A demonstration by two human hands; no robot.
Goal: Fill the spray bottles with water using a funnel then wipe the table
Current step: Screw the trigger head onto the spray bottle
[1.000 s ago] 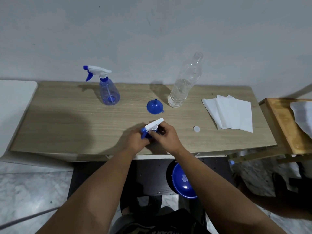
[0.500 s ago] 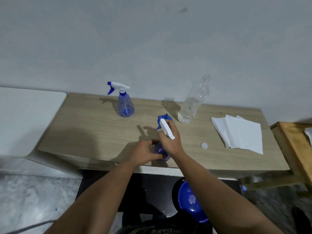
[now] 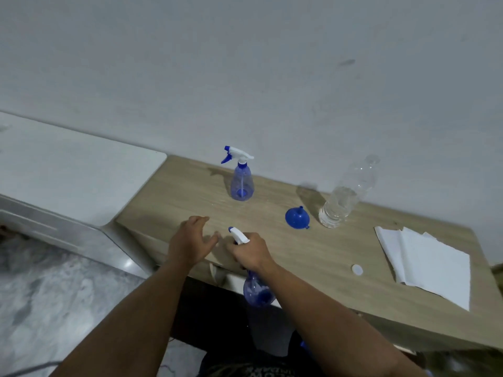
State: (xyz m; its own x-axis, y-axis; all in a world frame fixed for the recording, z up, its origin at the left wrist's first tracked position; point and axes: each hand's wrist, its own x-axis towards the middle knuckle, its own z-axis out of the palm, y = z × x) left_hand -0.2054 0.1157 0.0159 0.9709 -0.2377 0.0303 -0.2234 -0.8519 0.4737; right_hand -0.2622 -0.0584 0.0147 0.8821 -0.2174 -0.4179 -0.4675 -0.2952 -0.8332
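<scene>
Sprayer (image 3: 251, 278) gripped at the neck by right hand (image 3: 249, 253), body hanging past the table (image 3: 313, 257) front edge. Left hand (image 3: 190, 240) beside it, fingers spread, holding nothing. Second sprayer (image 3: 241, 176), funnel (image 3: 297, 218), bottle (image 3: 347, 195) further back.

Grey wall (image 3: 245, 63), marbled floor (image 3: 54, 295), white cabinet (image 3: 68, 170)

Light wood-grain table (image 3: 313, 254), far edge against the wall. Standing on it: spray bottle (image 3: 241, 177) far centre; clear plastic bottle (image 3: 347, 195) farther right, upright. Blue funnel (image 3: 297, 218) lies just left of that bottle's base. White paper sheets (image 3: 427, 262) at right; small white cap (image 3: 356, 269) near them, toward the front edge.
</scene>
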